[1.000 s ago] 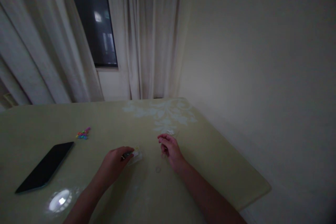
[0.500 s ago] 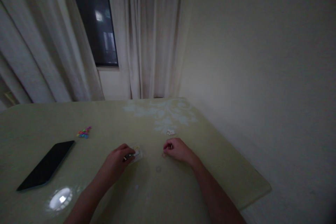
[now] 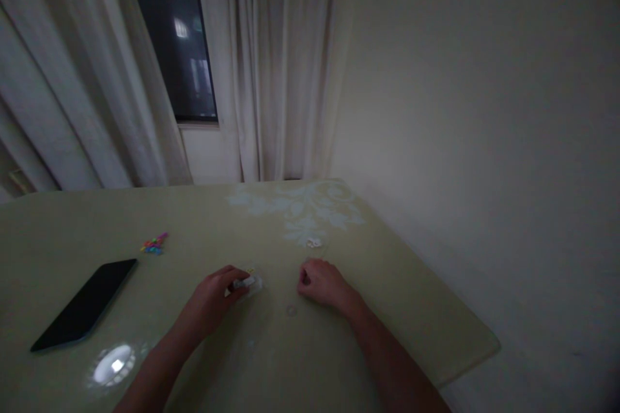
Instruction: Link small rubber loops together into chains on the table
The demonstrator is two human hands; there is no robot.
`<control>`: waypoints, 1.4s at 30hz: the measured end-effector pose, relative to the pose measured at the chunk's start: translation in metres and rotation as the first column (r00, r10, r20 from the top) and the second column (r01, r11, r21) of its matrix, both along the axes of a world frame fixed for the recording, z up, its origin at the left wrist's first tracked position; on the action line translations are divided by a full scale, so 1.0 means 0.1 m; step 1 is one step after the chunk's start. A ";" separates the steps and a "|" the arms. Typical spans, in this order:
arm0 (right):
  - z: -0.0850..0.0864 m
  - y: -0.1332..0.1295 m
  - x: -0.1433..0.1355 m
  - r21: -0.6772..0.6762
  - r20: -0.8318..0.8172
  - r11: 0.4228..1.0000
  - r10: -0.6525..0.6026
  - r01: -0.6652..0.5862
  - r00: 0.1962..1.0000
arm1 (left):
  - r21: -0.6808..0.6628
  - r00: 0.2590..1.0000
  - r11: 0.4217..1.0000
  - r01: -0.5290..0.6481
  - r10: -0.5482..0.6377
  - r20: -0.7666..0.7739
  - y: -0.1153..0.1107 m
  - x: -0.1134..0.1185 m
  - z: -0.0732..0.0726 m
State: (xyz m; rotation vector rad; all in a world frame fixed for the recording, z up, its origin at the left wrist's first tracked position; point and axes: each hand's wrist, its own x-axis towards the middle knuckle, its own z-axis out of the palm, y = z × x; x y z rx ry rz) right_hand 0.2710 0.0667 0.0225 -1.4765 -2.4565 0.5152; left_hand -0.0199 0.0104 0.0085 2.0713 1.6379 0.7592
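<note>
Near the middle of the table my left hand (image 3: pixel 219 293) is closed on a small clear plastic bag (image 3: pixel 256 283) with white and yellow bits in or on it; the exact contents are too small to make out. To its right my right hand (image 3: pixel 323 284) rests close to the tabletop with thumb and fingers curled together, and whatever may be between them is hidden. A small pale ring (image 3: pixel 291 311) lies on the table just left of and below my right hand. Beyond that hand sits a little cluster of white pieces (image 3: pixel 314 242).
A black tablet-like slab (image 3: pixel 84 303) lies at the left on the pale green table (image 3: pixel 203 219). Behind it is a small pile of colourful pieces (image 3: pixel 154 244). A wall (image 3: pixel 460 142) runs along the table's right side, and curtains (image 3: pixel 285 77) hang behind the far edge.
My right hand has moved slightly toward me and left, and its fingers look more tightly curled. The left hand has barely moved, with the bag still in it.
</note>
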 end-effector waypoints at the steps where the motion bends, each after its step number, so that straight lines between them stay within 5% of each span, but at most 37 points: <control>1: 0.00 0.01 0.01 0.007 -0.019 1.000 -0.010 0.010 1.000 | 0.003 1.000 1.000 -0.003 0.003 0.012 0.00 0.00 -0.01; 7: 0.12 0.19 0.22 -0.010 -0.211 0.986 -0.164 0.166 0.964 | 0.043 1.000 0.999 -0.019 0.018 0.010 0.01 -0.04 -0.02; 12: 0.10 0.23 0.27 -0.060 -0.213 0.989 -0.143 0.134 0.967 | 0.199 0.999 0.980 0.002 0.005 -0.037 -0.05 0.17 -0.02; 16: 0.05 0.25 0.21 -0.026 -0.177 0.981 -0.192 0.191 0.965 | 0.318 0.959 0.907 0.275 -0.238 -0.152 -0.17 0.63 -0.14; 21: 0.00 0.31 0.18 -0.003 -0.204 0.971 -0.234 0.238 0.951 | 0.126 0.929 0.924 0.361 -0.344 -0.134 -0.26 0.97 -0.19; 29: -0.13 0.29 0.08 0.011 -0.145 0.988 -0.150 0.153 0.978 | -0.154 0.966 0.954 0.257 -0.246 0.086 -0.23 0.80 -0.11; 35: -0.13 0.31 0.13 -0.020 -0.171 0.992 -0.128 0.126 0.977 | -0.187 0.985 0.969 0.162 -0.148 0.087 -0.22 0.81 -0.16; 42: -0.08 0.27 0.10 -0.084 -0.158 0.993 -0.095 0.083 0.983 | -0.198 0.979 0.961 0.194 -0.176 0.105 -0.21 0.80 -0.16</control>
